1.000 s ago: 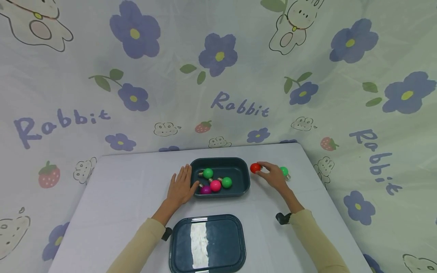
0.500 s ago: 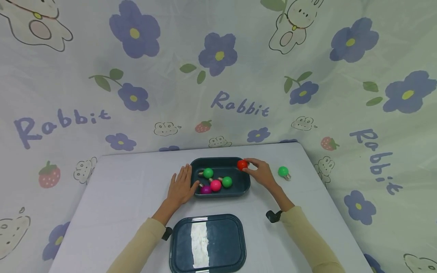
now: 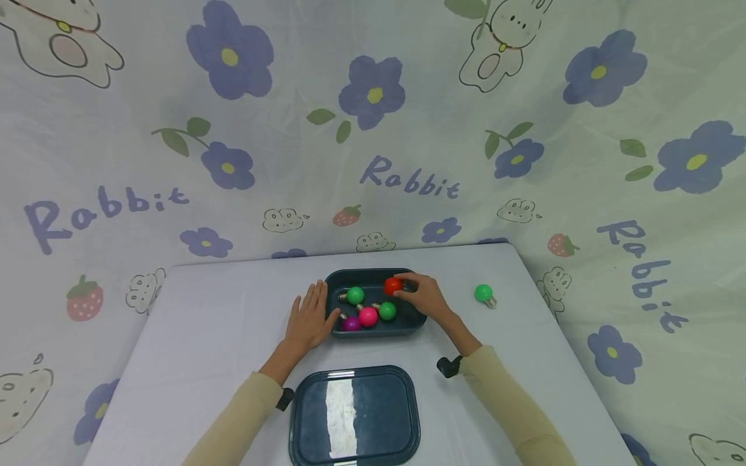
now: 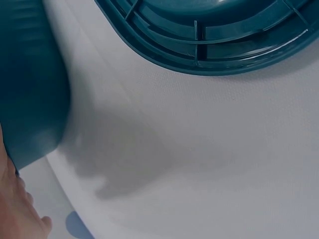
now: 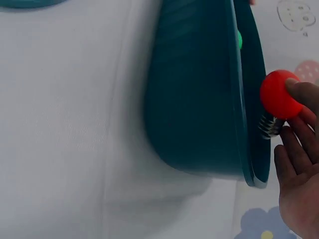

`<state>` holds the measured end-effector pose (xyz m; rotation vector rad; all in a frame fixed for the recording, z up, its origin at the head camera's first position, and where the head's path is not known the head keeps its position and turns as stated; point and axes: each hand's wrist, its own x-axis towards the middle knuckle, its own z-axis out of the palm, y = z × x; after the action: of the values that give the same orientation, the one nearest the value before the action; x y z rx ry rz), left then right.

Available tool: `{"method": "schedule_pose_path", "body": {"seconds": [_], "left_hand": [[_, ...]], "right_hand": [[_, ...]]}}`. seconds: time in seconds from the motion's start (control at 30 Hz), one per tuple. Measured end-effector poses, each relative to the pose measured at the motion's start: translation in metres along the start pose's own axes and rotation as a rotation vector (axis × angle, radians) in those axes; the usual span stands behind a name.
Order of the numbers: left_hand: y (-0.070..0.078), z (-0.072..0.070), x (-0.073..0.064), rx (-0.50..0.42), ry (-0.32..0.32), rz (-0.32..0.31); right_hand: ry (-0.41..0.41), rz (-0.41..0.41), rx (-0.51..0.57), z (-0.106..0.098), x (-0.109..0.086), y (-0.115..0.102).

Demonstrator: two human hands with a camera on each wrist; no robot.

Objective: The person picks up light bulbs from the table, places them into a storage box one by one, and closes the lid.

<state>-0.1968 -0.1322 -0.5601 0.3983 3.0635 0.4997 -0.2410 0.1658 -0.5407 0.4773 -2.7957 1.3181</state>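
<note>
Between thumb and fingers my right hand [image 3: 424, 295] pinches a red light bulb [image 3: 393, 287], over the back right part of a dark teal box [image 3: 416, 321]. In the right wrist view the red bulb [image 5: 280, 93] shows its metal screw base, close by the box rim. Flat along the box's left side lies my left hand [image 3: 307, 321], fingers straight and thumb at the rim. Inside the box are a green bulb [image 3: 355, 296], another green bulb [image 3: 387, 311], a pink bulb [image 3: 368, 316] and a purple bulb [image 3: 351, 323].
A single green bulb [image 3: 483, 293] lies on the white table to the right of the box. Nearer the body, the box's lid [image 3: 373, 414] rests on the cloth. A printed curtain [image 3: 408, 149] hangs behind the table.
My right hand has carried the red bulb leftward, from beside the box to over its inside. The green bulb on the table has come into full view. My left hand stays put.
</note>
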Motion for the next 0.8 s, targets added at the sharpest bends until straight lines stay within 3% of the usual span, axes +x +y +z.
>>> {"method": "schedule_pose_path", "body": {"seconds": [0.47, 0.8], "left_hand": [[0.001, -0.001, 0.0, 0.0, 0.014, 0.01], [0.0, -0.001, 0.001, 0.0, -0.032, -0.008]], "right_hand": [[-0.091, 0.003, -0.057, 0.021, 0.015, -0.004], [-0.116, 0.065, -0.063, 0.032, 0.021, -0.007]]}}
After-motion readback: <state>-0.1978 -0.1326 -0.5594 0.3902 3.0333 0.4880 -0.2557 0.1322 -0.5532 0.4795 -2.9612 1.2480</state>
